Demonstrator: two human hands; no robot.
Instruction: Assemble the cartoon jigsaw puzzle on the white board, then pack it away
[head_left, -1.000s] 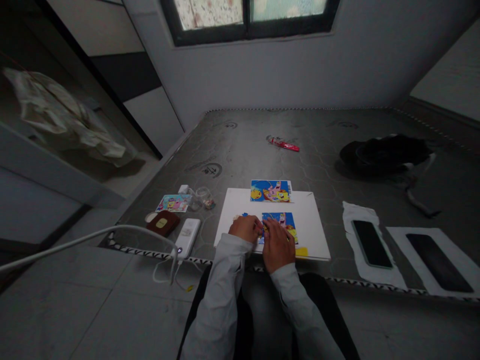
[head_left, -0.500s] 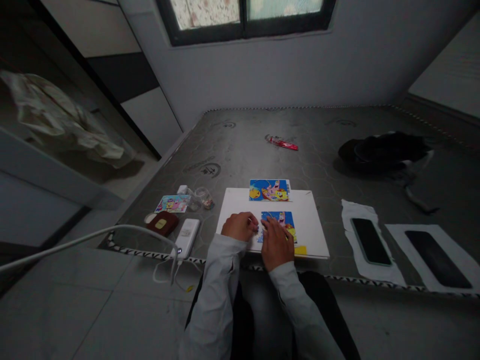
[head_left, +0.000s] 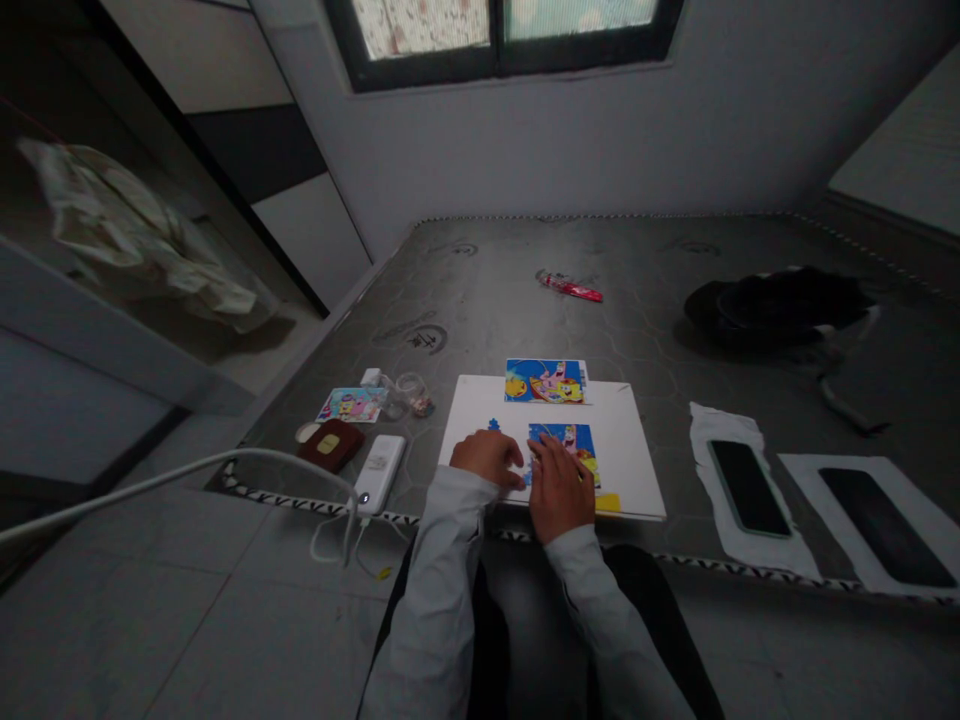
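Observation:
A partly covered jigsaw puzzle (head_left: 570, 433) with blue and yellow cartoon figures lies on a white board (head_left: 630, 450). My right hand (head_left: 561, 487) rests on its left and lower part, fingers extended and flat. Just left of the puzzle is my left hand (head_left: 487, 458), low over the board, its fingers bent and a gap showing between thumb and forefinger. I see nothing in that gap; the area under the palm is hidden. A loose blue puzzle piece (head_left: 493, 424) sits beyond the left knuckles. Above the puzzle, a matching picture card (head_left: 546, 381) lies across the board's far edge.
Left of the board are a white power bank (head_left: 379, 475) with cables, a brown case (head_left: 330, 445), a cartoon card (head_left: 351, 404) and a clear container (head_left: 411, 388). Two phones (head_left: 748, 487) lie on white sheets at right. A red item (head_left: 571, 287) and black bag (head_left: 780, 308) lie farther back.
My left hand has drawn slightly left from the puzzle, and its thumb and forefinger now show a gap. The loose blue piece shows again beyond it. My right hand stays on the puzzle.

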